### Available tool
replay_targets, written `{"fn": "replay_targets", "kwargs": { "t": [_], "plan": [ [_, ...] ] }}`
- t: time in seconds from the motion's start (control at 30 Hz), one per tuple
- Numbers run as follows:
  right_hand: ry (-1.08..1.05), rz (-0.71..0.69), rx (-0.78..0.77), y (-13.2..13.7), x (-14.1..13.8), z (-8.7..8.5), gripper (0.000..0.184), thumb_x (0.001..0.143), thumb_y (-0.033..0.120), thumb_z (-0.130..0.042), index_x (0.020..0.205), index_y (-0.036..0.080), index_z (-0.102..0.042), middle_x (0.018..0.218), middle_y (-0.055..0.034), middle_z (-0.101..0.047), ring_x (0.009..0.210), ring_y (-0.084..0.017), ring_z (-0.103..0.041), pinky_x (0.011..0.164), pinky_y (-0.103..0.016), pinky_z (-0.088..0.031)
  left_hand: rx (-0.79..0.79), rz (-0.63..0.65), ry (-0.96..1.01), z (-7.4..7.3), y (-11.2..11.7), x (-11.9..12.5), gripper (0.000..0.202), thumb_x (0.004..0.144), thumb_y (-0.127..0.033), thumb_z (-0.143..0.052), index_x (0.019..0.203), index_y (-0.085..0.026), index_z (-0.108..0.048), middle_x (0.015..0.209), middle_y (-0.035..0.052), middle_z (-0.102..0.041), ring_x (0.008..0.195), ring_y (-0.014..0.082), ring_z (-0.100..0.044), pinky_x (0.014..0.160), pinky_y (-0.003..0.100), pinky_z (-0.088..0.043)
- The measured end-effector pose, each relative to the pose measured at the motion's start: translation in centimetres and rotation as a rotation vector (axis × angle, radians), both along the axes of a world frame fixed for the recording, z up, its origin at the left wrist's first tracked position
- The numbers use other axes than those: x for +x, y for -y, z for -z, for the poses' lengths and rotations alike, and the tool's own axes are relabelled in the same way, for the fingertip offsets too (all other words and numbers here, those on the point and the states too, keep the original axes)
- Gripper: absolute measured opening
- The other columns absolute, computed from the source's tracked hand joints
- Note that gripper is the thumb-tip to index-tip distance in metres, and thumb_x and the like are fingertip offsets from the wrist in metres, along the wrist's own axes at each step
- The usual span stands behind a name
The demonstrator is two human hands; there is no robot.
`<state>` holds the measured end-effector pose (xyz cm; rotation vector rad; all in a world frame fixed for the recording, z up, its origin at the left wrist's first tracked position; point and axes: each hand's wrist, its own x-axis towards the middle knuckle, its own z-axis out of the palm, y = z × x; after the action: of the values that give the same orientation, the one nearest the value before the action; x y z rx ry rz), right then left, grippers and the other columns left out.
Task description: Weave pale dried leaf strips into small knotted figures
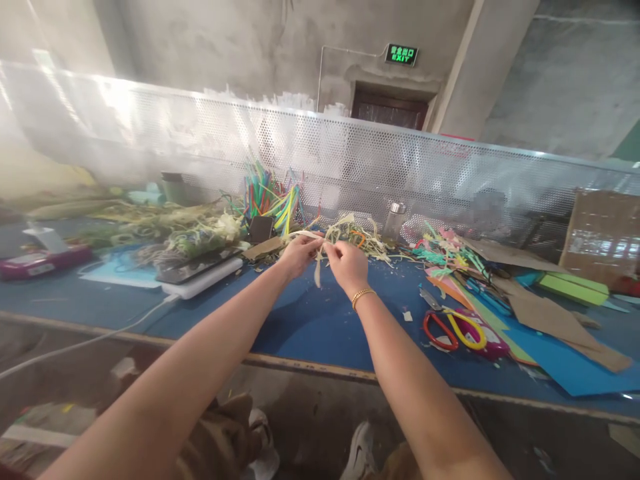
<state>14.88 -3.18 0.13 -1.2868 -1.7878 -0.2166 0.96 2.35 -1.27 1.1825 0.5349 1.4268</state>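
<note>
Over the middle of the blue table (310, 333), my left hand (299, 256) and my right hand (350, 265) meet fingertip to fingertip. Both are closed in a pinch on a pale, flat strip (317, 275) that looks like dried plant fibre. One end dangles below the fingers, and another part reaches out to the left above my left hand. The spot where the fingertips meet is small, so the strip's exact shape there is hard to make out. Just behind my hands lies a tangle of similar pale strips (373, 241).
Scissors (453, 327) with red and yellow handles lie right, by coloured paper (565, 360) and cardboard (545, 310). Fibre heaps (195, 233), a white device (205, 279) with a cable, and colourful pipe cleaners (267, 193) are left. A glass jar (395, 220) stands before the perforated metal screen (450, 180).
</note>
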Motion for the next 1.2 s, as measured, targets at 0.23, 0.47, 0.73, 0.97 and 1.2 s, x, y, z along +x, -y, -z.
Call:
{"fn": "replay_targets", "kwargs": {
  "t": [0.23, 0.47, 0.73, 0.97, 1.2],
  "plan": [
    [0.102, 0.174, -0.045, -0.3, 0.7, -0.3, 0.028, 0.093, 0.041, -0.046, 0.09, 0.021, -0.066, 0.087, -0.0061, -0.068, 0.086, -0.019, -0.056, 0.078, -0.03, -0.028, 0.008, 0.049, -0.057, 0.0, 0.2, 0.2, 0.023, 0.068, -0.027, -0.077, 0.077, -0.014, -0.061, 0.065, -0.0004, -0.06, 0.054, 0.0064, -0.049, 0.051, 0.02, -0.037],
    [0.126, 0.176, -0.184, -0.1, 0.0, -0.3, 0.032, 0.097, 0.034, -0.037, 0.085, 0.019, -0.063, 0.079, -0.0054, -0.068, 0.074, -0.016, -0.057, 0.067, -0.027, -0.026, 0.106, -0.037, -0.174, -0.2, 0.8, 0.8, 0.029, 0.062, -0.029, -0.079, 0.082, -0.013, -0.066, 0.071, 0.0008, -0.065, 0.056, 0.0075, -0.05, 0.054, 0.022, -0.038],
    [0.194, 0.13, -0.192, 0.4, -0.5, -0.4, 0.035, 0.096, 0.032, -0.036, 0.08, 0.019, -0.064, 0.081, -0.0065, -0.069, 0.076, -0.016, -0.058, 0.064, -0.028, -0.026, 0.382, -0.263, -0.358, 0.7, 0.3, 0.9, 0.026, 0.073, -0.039, -0.067, 0.073, -0.013, -0.069, 0.071, 0.0038, -0.065, 0.068, 0.0143, -0.054, 0.064, 0.027, -0.044],
    [0.18, 0.127, -0.199, 0.5, -0.5, -0.6, 0.034, 0.095, 0.03, -0.037, 0.08, 0.018, -0.065, 0.082, -0.0069, -0.07, 0.075, -0.016, -0.059, 0.063, -0.028, -0.027, 0.617, -0.264, -0.552, 0.4, 0.4, 0.6, 0.029, 0.085, -0.038, -0.052, 0.086, -0.014, -0.068, 0.08, 0.0066, -0.065, 0.074, 0.0163, -0.055, 0.067, 0.027, -0.046],
    [0.176, 0.071, -0.115, 0.6, -0.7, -0.5, 0.033, 0.095, 0.028, -0.039, 0.076, 0.019, -0.065, 0.077, -0.0044, -0.068, 0.071, -0.015, -0.056, 0.062, -0.027, -0.026, 0.597, -0.476, -0.778, 0.2, 1.6, 0.5, 0.031, 0.086, -0.03, -0.043, 0.06, -0.017, -0.053, 0.058, -0.0003, -0.047, 0.059, 0.0132, -0.042, 0.057, 0.025, -0.031]
  ]
}}
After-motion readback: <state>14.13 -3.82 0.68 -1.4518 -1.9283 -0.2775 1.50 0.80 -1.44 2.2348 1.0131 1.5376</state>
